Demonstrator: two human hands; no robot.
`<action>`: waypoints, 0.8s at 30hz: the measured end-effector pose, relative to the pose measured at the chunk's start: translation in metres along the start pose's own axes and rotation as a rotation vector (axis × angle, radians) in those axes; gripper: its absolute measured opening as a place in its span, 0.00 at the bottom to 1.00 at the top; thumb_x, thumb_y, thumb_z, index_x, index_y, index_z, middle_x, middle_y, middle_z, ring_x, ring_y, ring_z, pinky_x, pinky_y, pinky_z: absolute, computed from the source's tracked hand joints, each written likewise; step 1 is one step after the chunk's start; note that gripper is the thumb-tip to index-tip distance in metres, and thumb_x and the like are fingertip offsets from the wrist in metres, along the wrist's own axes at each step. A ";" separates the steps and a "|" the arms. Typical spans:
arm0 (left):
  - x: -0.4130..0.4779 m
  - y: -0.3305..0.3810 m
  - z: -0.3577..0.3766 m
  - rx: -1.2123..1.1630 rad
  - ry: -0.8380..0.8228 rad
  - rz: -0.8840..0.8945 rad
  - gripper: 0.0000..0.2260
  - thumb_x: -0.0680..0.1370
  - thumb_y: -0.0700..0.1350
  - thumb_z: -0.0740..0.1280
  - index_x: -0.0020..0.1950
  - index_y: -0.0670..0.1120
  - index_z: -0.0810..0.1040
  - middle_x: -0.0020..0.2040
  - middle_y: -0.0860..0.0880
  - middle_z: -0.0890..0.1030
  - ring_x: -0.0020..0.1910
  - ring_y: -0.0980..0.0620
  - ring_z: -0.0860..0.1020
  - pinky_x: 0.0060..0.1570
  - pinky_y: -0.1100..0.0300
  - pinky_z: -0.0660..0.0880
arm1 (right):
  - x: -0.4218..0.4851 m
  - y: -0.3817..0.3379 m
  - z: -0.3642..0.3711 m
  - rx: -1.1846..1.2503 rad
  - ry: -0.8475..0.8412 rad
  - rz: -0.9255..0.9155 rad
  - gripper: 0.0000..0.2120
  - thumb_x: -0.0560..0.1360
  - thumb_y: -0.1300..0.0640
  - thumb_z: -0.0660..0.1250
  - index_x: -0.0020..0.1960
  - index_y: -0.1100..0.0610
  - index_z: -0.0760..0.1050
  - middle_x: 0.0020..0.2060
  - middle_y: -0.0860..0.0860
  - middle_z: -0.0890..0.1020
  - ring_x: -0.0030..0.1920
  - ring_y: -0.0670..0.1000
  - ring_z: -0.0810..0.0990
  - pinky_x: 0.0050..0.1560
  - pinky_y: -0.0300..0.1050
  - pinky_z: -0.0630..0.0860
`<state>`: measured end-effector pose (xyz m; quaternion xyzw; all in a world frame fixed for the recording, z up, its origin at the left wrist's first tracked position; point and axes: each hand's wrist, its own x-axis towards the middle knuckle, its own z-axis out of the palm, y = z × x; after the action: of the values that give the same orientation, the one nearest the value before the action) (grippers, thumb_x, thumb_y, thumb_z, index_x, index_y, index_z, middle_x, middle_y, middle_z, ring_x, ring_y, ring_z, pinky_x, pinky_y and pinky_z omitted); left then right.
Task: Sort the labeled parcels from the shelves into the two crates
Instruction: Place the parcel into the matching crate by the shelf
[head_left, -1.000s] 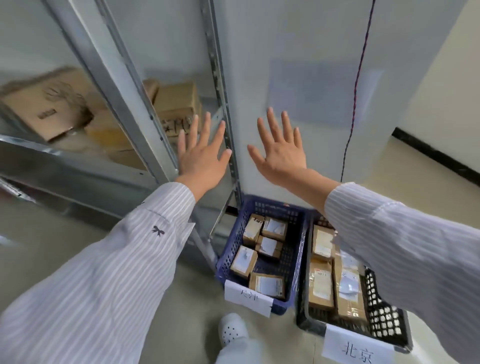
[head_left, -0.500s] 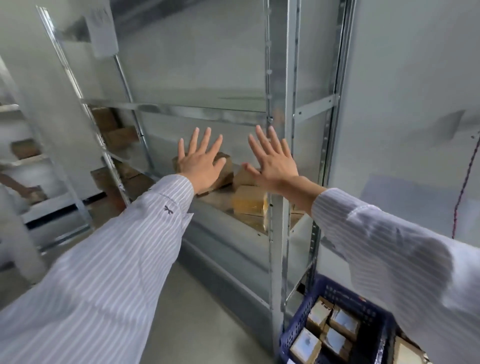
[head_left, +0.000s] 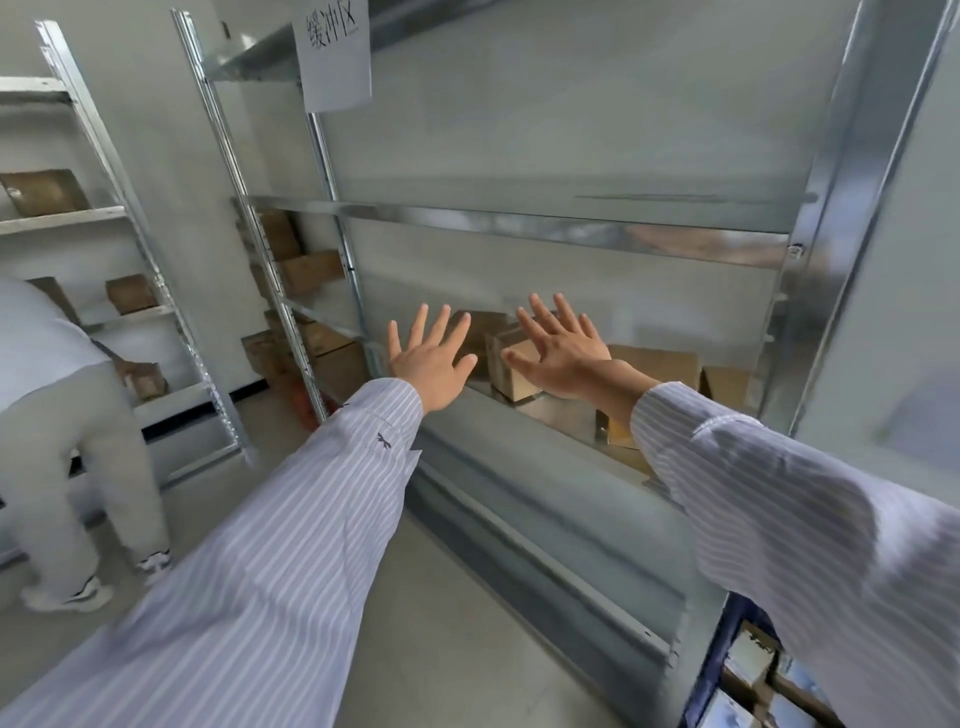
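Left hand (head_left: 431, 358): fingers spread, empty. Right hand (head_left: 563, 351): the same. Brown cardboard parcels (head_left: 654, 366): just beyond our fingertips on the grey metal shelf (head_left: 561, 415), not yet picked. Blue plastic crate (head_left: 698, 701): below our right arm, partly filled. We judge sorting midway.

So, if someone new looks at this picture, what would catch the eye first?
First come the two open hands in the middle, the left hand and the right hand, held spread wide in front of the cardboard boxes on the metal shelf. Next is the paper sign hanging at the top of the rack, then another person bending at the far left.
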<state>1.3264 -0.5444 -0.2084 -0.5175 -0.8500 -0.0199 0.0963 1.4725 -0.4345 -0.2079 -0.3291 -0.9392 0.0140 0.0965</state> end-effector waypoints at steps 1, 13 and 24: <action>0.005 -0.007 0.003 -0.014 0.000 0.001 0.25 0.82 0.57 0.45 0.77 0.56 0.42 0.78 0.53 0.40 0.76 0.49 0.36 0.71 0.43 0.35 | 0.008 -0.004 0.001 -0.008 -0.007 0.007 0.33 0.79 0.36 0.44 0.78 0.49 0.40 0.77 0.48 0.38 0.75 0.53 0.33 0.74 0.53 0.37; 0.102 -0.061 0.067 -0.107 -0.020 0.053 0.24 0.82 0.57 0.45 0.77 0.56 0.41 0.78 0.53 0.39 0.75 0.49 0.35 0.71 0.42 0.33 | 0.120 -0.010 0.051 -0.054 -0.052 0.092 0.33 0.79 0.35 0.44 0.78 0.47 0.40 0.77 0.48 0.37 0.75 0.53 0.32 0.74 0.54 0.37; 0.268 -0.110 0.126 -0.107 -0.128 0.143 0.26 0.82 0.58 0.45 0.77 0.56 0.38 0.77 0.52 0.38 0.75 0.49 0.34 0.70 0.42 0.34 | 0.294 0.004 0.086 0.021 -0.089 0.177 0.33 0.79 0.36 0.44 0.78 0.49 0.40 0.76 0.48 0.36 0.75 0.53 0.31 0.74 0.55 0.37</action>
<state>1.0917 -0.3442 -0.2759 -0.5816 -0.8129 -0.0252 0.0152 1.2340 -0.2457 -0.2425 -0.4087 -0.9097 0.0469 0.0567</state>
